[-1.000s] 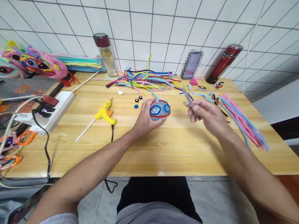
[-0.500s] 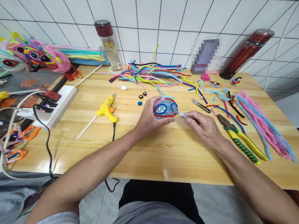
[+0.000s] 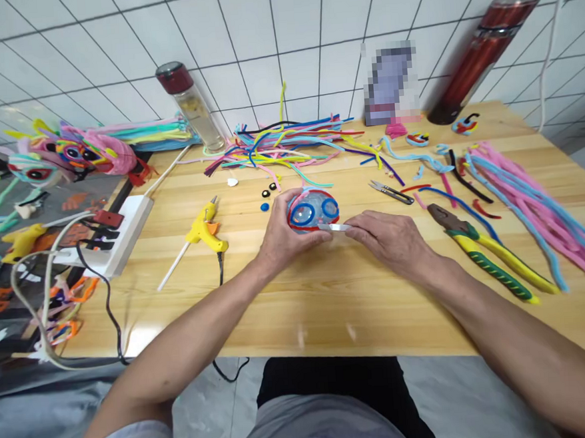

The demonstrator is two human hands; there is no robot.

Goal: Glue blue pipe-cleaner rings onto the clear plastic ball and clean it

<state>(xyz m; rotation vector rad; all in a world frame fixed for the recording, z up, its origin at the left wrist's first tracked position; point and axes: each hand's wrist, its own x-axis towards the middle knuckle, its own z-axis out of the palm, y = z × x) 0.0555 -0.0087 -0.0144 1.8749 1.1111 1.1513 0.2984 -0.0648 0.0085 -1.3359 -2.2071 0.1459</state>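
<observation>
My left hand [image 3: 280, 230] is wrapped around a rounded, see-through bluish piece [image 3: 314, 207] with a red border and two blue rings on its face. It is held just above the wooden table. In my right hand [image 3: 391, 239] is a slim, flat silvery metal tool [image 3: 336, 227], pinched between thumb and fingers. Its tip meets the lower edge of the rounded piece, beneath the rings; whether it presses in or only touches, I cannot tell. Most of the tool's handle is hidden in the palm. A blue bead [image 3: 265, 207] and small black rings [image 3: 269, 190] lie just left of the piece.
A yellow glue gun [image 3: 206, 228] lies left, near a white power strip [image 3: 123, 237] with cables. Behind are a pile of colourful pipe cleaners [image 3: 292, 142] and a glass bottle [image 3: 194, 109]. Snips [image 3: 392, 192], pliers [image 3: 485, 252] and a red flask [image 3: 486, 58] are on the right.
The tool tip has moved from the right-hand blue ring down to the lower edge of the piece. My right hand has turned with it. The view has shifted slightly.
</observation>
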